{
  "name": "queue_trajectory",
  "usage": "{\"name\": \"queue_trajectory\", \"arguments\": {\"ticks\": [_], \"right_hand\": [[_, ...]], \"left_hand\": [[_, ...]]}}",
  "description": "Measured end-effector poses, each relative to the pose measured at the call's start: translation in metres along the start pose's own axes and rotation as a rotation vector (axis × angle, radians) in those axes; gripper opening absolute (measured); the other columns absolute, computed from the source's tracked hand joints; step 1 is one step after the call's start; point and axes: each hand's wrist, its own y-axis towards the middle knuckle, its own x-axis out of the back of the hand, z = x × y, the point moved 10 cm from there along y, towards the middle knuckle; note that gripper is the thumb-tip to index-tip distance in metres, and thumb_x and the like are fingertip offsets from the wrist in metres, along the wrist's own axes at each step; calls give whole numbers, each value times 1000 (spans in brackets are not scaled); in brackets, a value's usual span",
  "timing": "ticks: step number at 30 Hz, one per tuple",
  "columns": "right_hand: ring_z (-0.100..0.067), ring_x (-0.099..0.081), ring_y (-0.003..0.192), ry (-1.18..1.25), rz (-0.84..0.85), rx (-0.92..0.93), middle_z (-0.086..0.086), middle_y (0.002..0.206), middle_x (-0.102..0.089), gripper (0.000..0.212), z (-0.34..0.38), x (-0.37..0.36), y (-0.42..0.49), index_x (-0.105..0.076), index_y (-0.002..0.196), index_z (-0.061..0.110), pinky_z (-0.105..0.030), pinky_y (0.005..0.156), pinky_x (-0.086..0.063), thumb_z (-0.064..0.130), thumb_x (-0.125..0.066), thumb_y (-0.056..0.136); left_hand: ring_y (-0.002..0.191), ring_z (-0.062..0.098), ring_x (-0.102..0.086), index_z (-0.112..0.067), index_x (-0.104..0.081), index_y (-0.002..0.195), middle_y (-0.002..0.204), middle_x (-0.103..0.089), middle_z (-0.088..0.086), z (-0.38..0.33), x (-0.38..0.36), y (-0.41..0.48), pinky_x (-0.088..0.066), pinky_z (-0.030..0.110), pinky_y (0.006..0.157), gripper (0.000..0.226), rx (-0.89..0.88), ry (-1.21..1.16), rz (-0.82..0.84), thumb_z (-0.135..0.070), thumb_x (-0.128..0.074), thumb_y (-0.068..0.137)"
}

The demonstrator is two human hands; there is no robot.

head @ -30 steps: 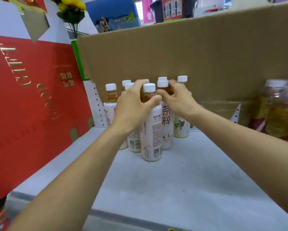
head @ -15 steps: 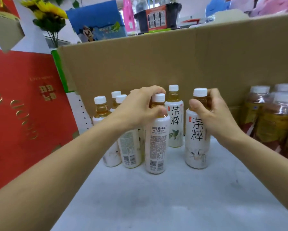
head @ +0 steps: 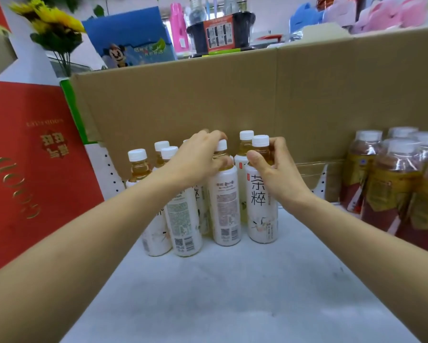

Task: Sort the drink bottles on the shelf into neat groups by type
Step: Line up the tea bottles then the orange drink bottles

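Note:
Several white-labelled tea bottles with white caps stand upright in a cluster on the grey shelf (head: 232,293), in front of a cardboard wall. My left hand (head: 198,157) grips the neck of the middle front bottle (head: 225,206), fingers curled over its shoulder. My right hand (head: 274,169) holds the neck of the right front bottle (head: 261,211), whose label shows large black characters. That bottle stands close beside the one my left hand holds. More of the same bottles (head: 183,224) stand to the left, partly hidden by my left forearm.
A shrink-wrapped pack of amber bottles with gold and red labels (head: 393,189) stands at the right. A tall cardboard panel (head: 257,95) backs the shelf. A red box (head: 29,169) leans at the left. Bare shelf surface lies in front of the bottles.
My right hand has brought its bottle leftward against the bottle in my left hand, closing the gap seen half a second ago. The left hand stays on its bottle.

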Motion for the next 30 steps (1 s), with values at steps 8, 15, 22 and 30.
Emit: {"name": "queue_trajectory", "arguments": {"ticks": [8, 15, 22, 30], "right_hand": [[1, -56, 95, -22, 9, 5, 11, 106, -57, 31, -1, -3, -1, -43, 119, 20, -20, 79, -44, 35, -58, 97], [2, -52, 91, -60, 9, 3, 14, 102, -54, 27, -4, -3, 0, -45, 119, 21, -21, 75, -43, 36, -54, 98], [-19, -58, 102, -84, 9, -17, -2, 111, -57, 27, -7, -6, 3, -47, 115, 20, -38, 85, -52, 40, -54, 98], [-22, -53, 108, -122, 26, -49, -1, 114, -54, 25, -12, -7, 5, -47, 112, 26, -49, 95, -48, 44, -54, 96]], "left_hand": [[103, 19, -54, -19, -57, 109, 108, -57, -2, -12, 13, 6, -45, 34, 84, 46, 4, 99, -35, -60, -58, 89], [122, 15, -49, -29, -64, 115, 122, -55, -7, -13, 6, 1, -39, 28, 93, 20, -86, -42, 200, -23, -63, 95], [119, 22, -49, -23, -64, 119, 118, -51, -2, -11, 0, 13, -41, 32, 93, 26, -51, 39, 93, -27, -65, 93], [127, 19, -42, -26, -51, 139, 132, -52, 0, 6, 57, -22, -42, 41, 100, 44, -50, 152, -238, -42, -53, 98]]}}
